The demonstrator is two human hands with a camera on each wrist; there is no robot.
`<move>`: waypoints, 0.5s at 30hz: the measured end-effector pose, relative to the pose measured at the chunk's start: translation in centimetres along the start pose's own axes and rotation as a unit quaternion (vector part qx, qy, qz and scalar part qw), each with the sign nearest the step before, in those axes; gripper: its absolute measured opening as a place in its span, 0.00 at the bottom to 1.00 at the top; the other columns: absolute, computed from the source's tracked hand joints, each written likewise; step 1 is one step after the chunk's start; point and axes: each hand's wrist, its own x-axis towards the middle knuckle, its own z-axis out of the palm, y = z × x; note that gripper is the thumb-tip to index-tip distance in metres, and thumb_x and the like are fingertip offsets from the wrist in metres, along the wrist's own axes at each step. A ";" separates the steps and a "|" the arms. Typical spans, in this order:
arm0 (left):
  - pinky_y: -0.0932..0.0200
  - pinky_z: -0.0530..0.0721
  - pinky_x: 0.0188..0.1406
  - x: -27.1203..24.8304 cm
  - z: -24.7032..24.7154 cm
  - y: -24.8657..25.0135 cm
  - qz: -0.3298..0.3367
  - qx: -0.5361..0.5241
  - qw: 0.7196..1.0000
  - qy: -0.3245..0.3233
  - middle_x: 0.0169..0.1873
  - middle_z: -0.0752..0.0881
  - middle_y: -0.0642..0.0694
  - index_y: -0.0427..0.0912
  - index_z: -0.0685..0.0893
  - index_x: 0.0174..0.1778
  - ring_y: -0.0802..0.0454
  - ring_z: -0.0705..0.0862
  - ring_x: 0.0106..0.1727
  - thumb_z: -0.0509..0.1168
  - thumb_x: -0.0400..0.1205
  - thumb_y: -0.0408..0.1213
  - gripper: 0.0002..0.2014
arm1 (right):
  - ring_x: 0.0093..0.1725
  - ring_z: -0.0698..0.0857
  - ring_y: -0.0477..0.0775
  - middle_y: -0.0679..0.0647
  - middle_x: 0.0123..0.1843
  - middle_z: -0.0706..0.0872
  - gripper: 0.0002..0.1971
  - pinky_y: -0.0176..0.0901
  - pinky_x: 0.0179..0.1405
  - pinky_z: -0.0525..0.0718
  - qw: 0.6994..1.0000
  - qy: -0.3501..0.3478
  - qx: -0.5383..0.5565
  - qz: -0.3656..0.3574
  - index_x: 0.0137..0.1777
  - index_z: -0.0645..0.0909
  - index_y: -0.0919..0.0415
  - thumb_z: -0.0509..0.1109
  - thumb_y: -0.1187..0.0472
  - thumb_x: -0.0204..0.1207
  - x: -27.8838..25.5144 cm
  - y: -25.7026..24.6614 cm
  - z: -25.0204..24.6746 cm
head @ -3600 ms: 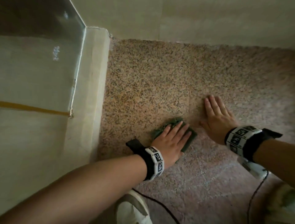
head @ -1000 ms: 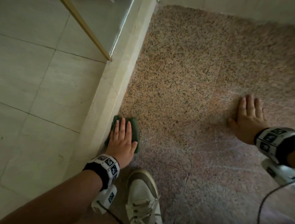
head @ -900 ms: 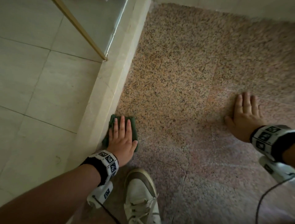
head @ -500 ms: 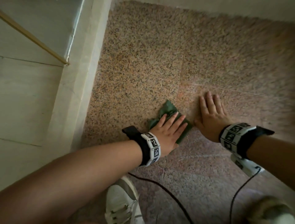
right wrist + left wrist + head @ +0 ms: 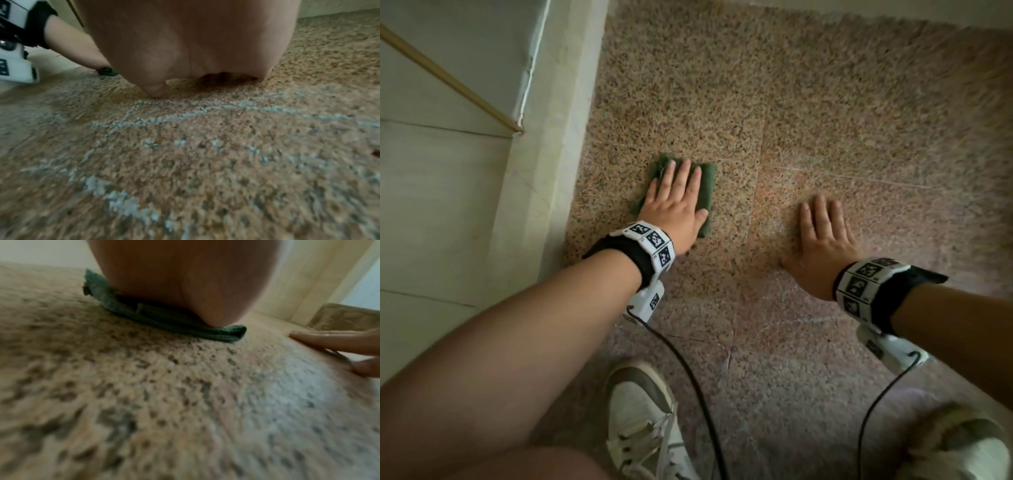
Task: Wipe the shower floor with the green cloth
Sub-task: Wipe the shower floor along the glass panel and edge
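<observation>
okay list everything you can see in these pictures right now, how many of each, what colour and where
green cloth: one, dark green, folded, flat on the shower floor under the left hand
shower floor: one, speckled pinkish-brown stone
curb: one, cream, along the floor's left edge
glass panel: one, clear with a gold strip, above the curb
shoes: two, white and grey-brown, bottom of the head view
cables: two, black, running from the wrist cameras
left hand: pressing flat on the cloth
right hand: flat on bare floor, apart from the cloth
</observation>
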 end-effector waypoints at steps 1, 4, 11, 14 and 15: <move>0.41 0.40 0.84 0.0 0.0 0.5 -0.019 -0.007 1.000 -0.003 0.85 0.32 0.44 0.42 0.35 0.86 0.43 0.32 0.85 0.45 0.89 0.54 0.36 | 0.84 0.30 0.65 0.58 0.85 0.27 0.48 0.59 0.85 0.42 1.000 -0.006 -0.003 -0.004 0.84 0.28 0.57 0.55 0.35 0.80 -0.1 0.1 0.0; 0.35 0.38 0.82 -0.8 0.3 3.4 -0.041 -0.026 0.999 -0.018 0.84 0.30 0.41 0.40 0.33 0.85 0.38 0.30 0.84 0.46 0.88 0.54 0.38 | 0.84 0.30 0.64 0.57 0.85 0.27 0.47 0.58 0.84 0.42 0.999 -0.005 -0.020 -0.031 0.84 0.27 0.56 0.53 0.35 0.81 -0.7 0.8 -0.1; 0.32 0.38 0.82 -6.1 4.4 12.1 0.153 0.026 0.985 -0.077 0.83 0.27 0.42 0.42 0.32 0.85 0.39 0.28 0.83 0.50 0.88 0.54 0.40 | 0.85 0.34 0.63 0.59 0.86 0.32 0.51 0.55 0.85 0.43 0.996 0.017 -0.061 -0.062 0.85 0.33 0.60 0.56 0.32 0.78 -2.9 2.0 0.9; 0.37 0.40 0.83 -5.4 4.7 11.6 0.178 0.038 0.983 -0.018 0.85 0.34 0.44 0.43 0.36 0.86 0.42 0.33 0.85 0.49 0.88 0.57 0.39 | 0.85 0.35 0.63 0.58 0.86 0.33 0.52 0.56 0.85 0.45 0.996 0.012 -0.056 -0.066 0.85 0.33 0.59 0.59 0.31 0.77 -3.9 2.7 1.6; 0.39 0.41 0.84 -4.6 4.3 11.0 0.171 0.037 0.985 -0.001 0.86 0.35 0.45 0.44 0.38 0.86 0.43 0.35 0.86 0.48 0.88 0.57 0.38 | 0.86 0.37 0.63 0.58 0.87 0.35 0.52 0.56 0.85 0.46 0.996 0.015 -0.053 -0.064 0.86 0.36 0.59 0.60 0.32 0.77 -4.3 2.7 1.8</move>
